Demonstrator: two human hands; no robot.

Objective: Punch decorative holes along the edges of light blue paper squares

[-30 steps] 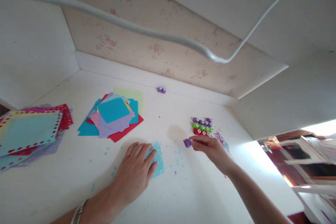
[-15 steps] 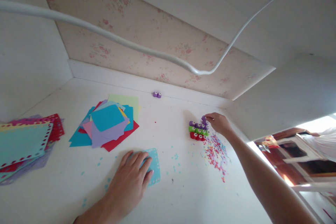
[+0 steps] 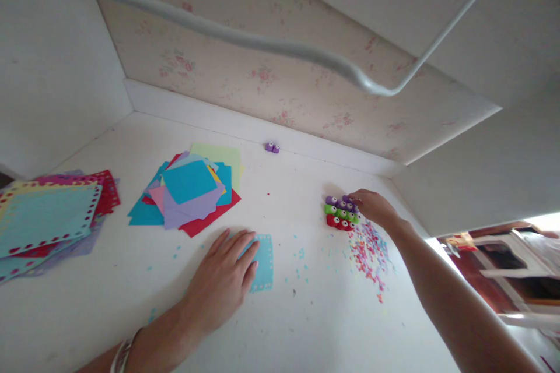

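Note:
My left hand (image 3: 225,274) lies flat, fingers stretched out, on a light blue paper card (image 3: 263,262) with small holes punched along its edges. To the right, my right hand (image 3: 371,205) is pinched at the back of a tight cluster of small googly-eyed pieces. Its fingertips are on a purple googly-eyed piece (image 3: 347,199) and partly hide it. In the cluster, green pieces (image 3: 342,213) form the middle row and red pieces (image 3: 344,224) the front row. Two more purple pieces (image 3: 272,148) stand apart, near the back wall.
Loose coloured paper sheets (image 3: 192,186) are piled left of centre. A stack of hole-punched cards (image 3: 48,215) lies at far left. Paper confetti (image 3: 370,250) is heaped below my right hand, with blue dots (image 3: 301,254) scattered nearby. A white cable (image 3: 280,46) hangs across the view above.
My right hand has lowered the raised purple piece into the purple row of the cluster. My left hand stays on the blue card. The view has shifted slightly.

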